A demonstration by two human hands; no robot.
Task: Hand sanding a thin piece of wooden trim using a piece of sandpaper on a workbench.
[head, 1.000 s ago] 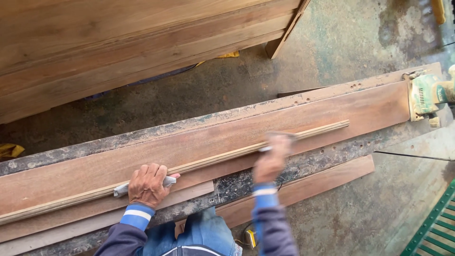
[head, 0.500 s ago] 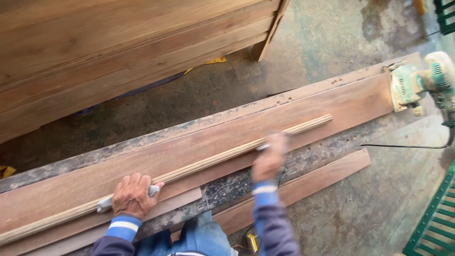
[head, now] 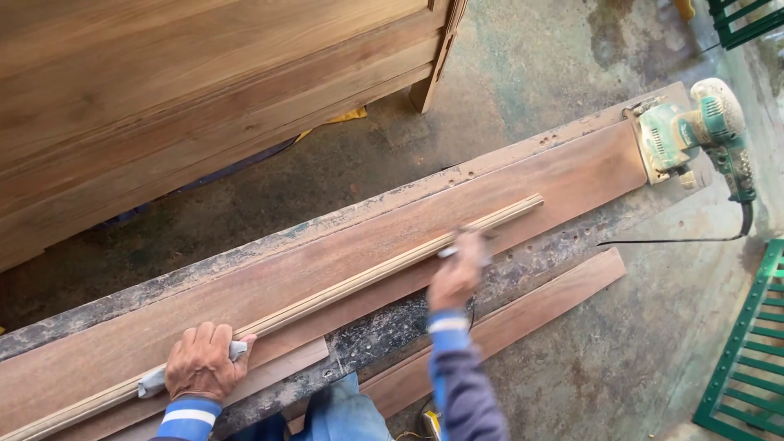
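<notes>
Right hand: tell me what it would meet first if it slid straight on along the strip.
The right hand points along the thin wooden strip; beyond the strip's far end, probably the green sander.

Even, soft daylight, moderately bright; no hard shadows, no glare. Faint shade under cabinet (head: 204,106) edge on floor (head: 531,73). My right hand (head: 457,273) smeared by motion blur, fingers indistinct. My left hand (head: 204,363) sharp, knuckles clear. Strip (head: 343,290) and plank (head: 563,175) grain crisp. Sander (head: 686,131) in focus. Slight wide-angle bend toward frame edges.
</notes>
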